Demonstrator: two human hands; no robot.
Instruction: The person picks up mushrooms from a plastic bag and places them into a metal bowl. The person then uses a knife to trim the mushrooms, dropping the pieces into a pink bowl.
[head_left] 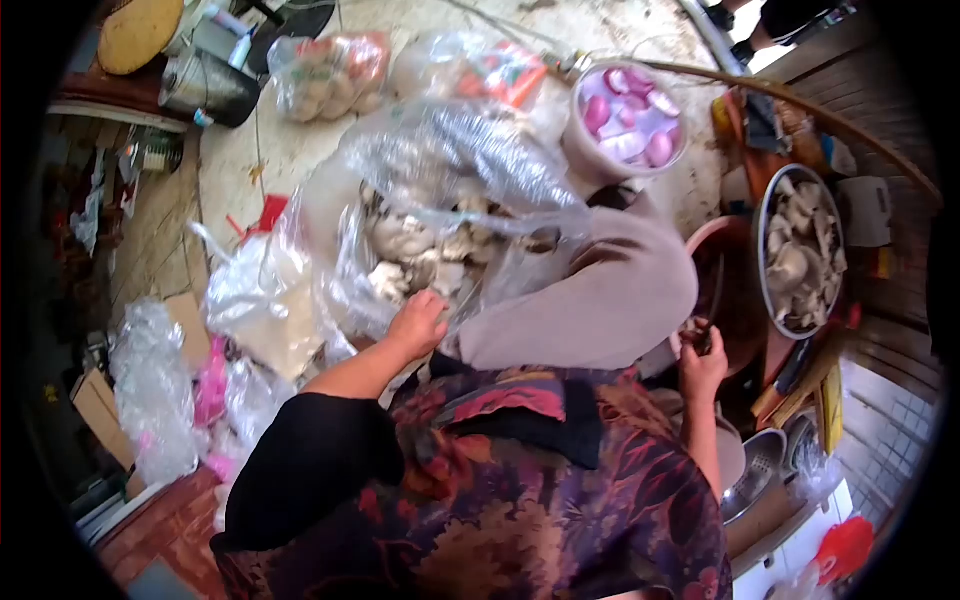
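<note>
A clear plastic bag (455,140) lies spread on the floor in front of me, with pale grey oyster mushrooms (405,238) inside. At its near edge is my left hand (420,322), fingers bunched against the mushrooms; what they grip is hidden. My right hand (703,362) is beyond my right knee, beside a reddish-brown bucket (712,238). Its fingers are closed around something small and dark that I cannot make out. Farther right, a round metal-rimmed basin (764,250) holds many more mushrooms (798,255).
A white bucket (590,150) with purple-and-white pieces stands ahead. Two filled bags (330,80) lie behind the mushroom bag. A whitish bag (265,300) and crumpled plastic (150,390) are at left. A metal colander (757,470) sits at lower right, and a long pole (800,98) crosses the upper right.
</note>
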